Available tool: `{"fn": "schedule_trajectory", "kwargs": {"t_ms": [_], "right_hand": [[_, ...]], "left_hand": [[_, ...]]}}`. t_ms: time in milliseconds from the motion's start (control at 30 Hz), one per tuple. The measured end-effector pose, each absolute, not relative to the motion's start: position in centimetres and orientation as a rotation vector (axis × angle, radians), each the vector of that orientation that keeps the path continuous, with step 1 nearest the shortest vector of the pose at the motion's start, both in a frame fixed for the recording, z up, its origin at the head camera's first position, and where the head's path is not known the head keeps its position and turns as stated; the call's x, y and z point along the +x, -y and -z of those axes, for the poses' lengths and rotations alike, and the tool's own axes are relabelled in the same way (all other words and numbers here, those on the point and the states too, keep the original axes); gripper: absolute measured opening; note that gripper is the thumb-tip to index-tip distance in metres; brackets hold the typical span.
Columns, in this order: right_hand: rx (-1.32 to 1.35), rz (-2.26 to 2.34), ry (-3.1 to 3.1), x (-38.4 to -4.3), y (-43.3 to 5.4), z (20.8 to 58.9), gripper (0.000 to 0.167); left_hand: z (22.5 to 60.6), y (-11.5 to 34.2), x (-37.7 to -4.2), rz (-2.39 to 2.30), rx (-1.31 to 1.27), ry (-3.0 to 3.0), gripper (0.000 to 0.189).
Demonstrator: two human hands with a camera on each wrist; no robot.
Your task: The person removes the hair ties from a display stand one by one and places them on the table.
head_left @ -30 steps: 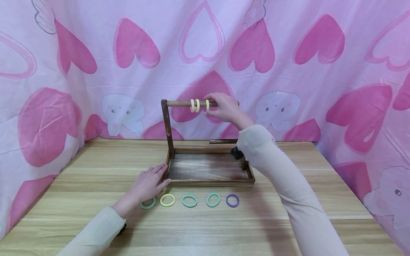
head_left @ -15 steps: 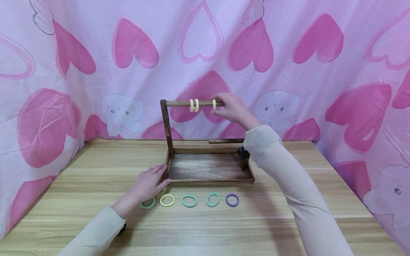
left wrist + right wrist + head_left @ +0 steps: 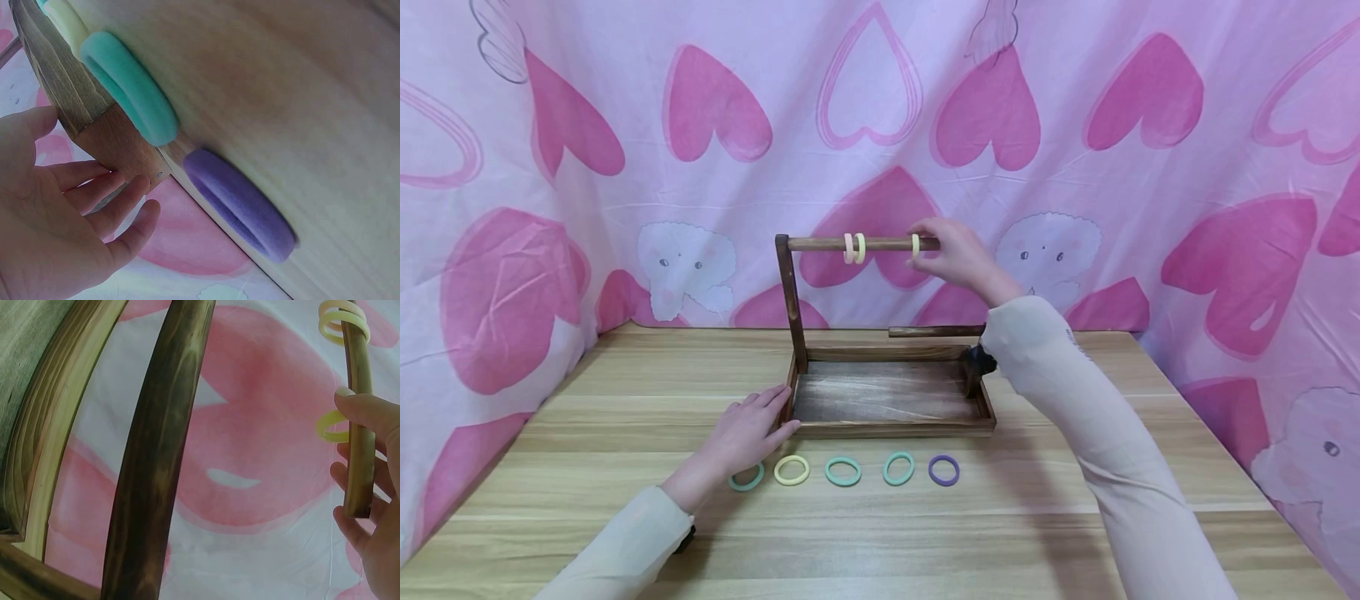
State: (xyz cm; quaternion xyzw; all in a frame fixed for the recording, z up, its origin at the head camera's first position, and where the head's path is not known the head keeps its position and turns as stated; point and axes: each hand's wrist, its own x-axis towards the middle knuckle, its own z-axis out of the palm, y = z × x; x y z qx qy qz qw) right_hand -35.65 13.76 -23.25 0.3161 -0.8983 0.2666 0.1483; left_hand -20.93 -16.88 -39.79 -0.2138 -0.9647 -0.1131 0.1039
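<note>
A dark wooden rack stands on the table, its shallow tray base (image 3: 895,429) carrying a left post and a high bar (image 3: 820,243). My right hand (image 3: 962,254) pinches a yellow hair tie (image 3: 915,247) around that bar, close to its free end, with thumb and fingers on both sides of the bar. A pink hair tie (image 3: 848,248) and another yellow hair tie (image 3: 861,248) hang further left on it. My left hand (image 3: 741,433) rests its extended fingers against the tray's left end. Beside it lie a green hair tie (image 3: 128,87) and a purple hair tie (image 3: 240,203), the latter hidden in the head view.
In front of the tray lie a yellow hair tie (image 3: 792,469), two teal hair ties (image 3: 843,472) and a purple one (image 3: 943,470). A lower bar (image 3: 936,331) projects left from a short post at the tray's right end. Behind the table hangs a pink heart-print cloth (image 3: 718,100).
My right hand has slid the yellow hair tie rightward along the high bar toward its free end. The left hand and the hair ties on the table have stayed put.
</note>
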Motion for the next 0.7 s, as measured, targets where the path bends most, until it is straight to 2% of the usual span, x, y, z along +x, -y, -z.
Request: {"fn": "schedule_trajectory", "kwargs": {"t_ms": [700], "right_hand": [[0.922,-0.909,2.542,-35.9,-15.1,23.8,0.041]], "left_hand": [[39.6,16.8,-20.9,0.332,-0.613,2.892,0.056]]}}
